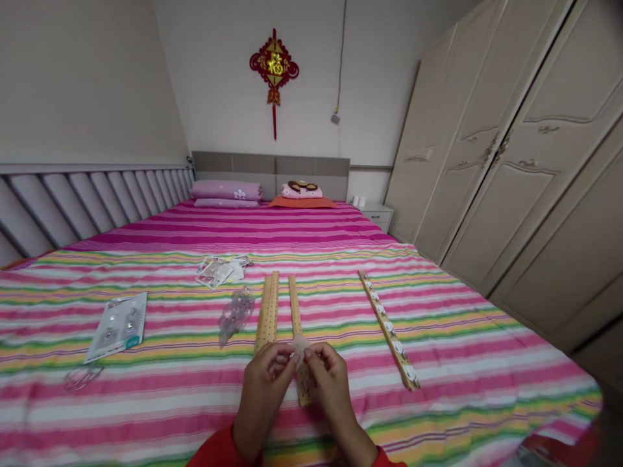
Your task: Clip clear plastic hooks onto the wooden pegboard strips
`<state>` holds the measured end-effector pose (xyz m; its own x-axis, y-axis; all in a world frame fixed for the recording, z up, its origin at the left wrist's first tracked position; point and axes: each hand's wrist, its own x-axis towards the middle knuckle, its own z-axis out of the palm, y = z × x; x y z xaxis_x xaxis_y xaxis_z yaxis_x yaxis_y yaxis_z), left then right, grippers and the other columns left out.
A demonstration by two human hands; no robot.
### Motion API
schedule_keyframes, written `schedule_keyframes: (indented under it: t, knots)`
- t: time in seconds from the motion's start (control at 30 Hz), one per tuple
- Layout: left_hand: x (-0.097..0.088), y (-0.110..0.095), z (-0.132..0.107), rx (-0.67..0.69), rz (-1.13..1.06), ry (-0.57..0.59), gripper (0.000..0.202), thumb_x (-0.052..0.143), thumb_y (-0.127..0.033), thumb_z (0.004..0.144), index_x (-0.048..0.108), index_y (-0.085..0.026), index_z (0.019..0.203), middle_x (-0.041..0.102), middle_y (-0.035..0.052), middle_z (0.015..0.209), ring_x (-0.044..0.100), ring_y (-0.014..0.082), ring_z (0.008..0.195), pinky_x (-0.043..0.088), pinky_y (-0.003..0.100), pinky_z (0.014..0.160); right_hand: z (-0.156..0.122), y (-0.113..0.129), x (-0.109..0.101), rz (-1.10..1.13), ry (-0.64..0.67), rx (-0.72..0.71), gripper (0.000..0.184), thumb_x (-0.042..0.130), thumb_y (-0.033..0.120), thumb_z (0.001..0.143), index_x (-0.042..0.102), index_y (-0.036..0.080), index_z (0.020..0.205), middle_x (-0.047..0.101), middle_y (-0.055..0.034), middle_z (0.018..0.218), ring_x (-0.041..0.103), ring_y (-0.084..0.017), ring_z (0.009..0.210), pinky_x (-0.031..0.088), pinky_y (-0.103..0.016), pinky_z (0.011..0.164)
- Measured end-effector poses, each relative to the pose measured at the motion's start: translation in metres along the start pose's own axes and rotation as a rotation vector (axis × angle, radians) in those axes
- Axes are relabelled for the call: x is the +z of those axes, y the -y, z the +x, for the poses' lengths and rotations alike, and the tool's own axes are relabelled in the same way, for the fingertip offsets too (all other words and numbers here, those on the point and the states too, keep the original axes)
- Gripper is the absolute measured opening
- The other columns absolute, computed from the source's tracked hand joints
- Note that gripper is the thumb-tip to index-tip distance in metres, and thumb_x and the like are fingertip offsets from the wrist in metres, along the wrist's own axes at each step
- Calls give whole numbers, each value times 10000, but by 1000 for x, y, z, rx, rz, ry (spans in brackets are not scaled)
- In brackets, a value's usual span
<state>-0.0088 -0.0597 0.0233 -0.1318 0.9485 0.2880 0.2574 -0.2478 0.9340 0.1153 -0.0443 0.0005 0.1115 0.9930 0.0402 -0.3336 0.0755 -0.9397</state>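
Observation:
Near the front middle of the bed, my left hand [267, 379] and my right hand [328, 376] meet, fingertips pinched on a small translucent plastic piece [300, 344]. A tiny shiny spot shows at the left fingertips; what it belongs to is too small to tell. Beneath the hands lies a narrow perforated wooden strip [294, 305], partly covered by them. More perforated wooden strips [267, 311] lie side by side just to its left. Off to the right rests another wooden strip [384, 318] with several white round pieces fixed along it.
A crumpled clear plastic bag [237, 314] lies left of the strips, with cards and packets [219, 269] beyond it. Farther left are a blister pack [119, 324] and a clear plastic scrap [84, 376]. A striped sheet [185, 402] covers the bed; wardrobes [487, 168] stand right.

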Motion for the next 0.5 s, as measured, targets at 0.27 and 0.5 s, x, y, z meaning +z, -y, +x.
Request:
schedule_keyframes:
  t: [0.27,0.5]
  knots:
    - [-9,-4,26,-109,-33,-16,294,664,-445,670,683,-169,766,699,44,728,647,179,697,516,258,634,22,6,-10,-3,82,63,298,714,432,627,564,178,580,461,70,428,313,-58,348,239,-202,368]
    - [5,12,58,-174,-149,134,286,681,-431,627,670,-156,704,685,28,675,624,160,657,492,265,640,58,7,-14,-63,119,59,254,708,390,600,593,167,558,528,49,447,320,-48,335,219,-198,353]
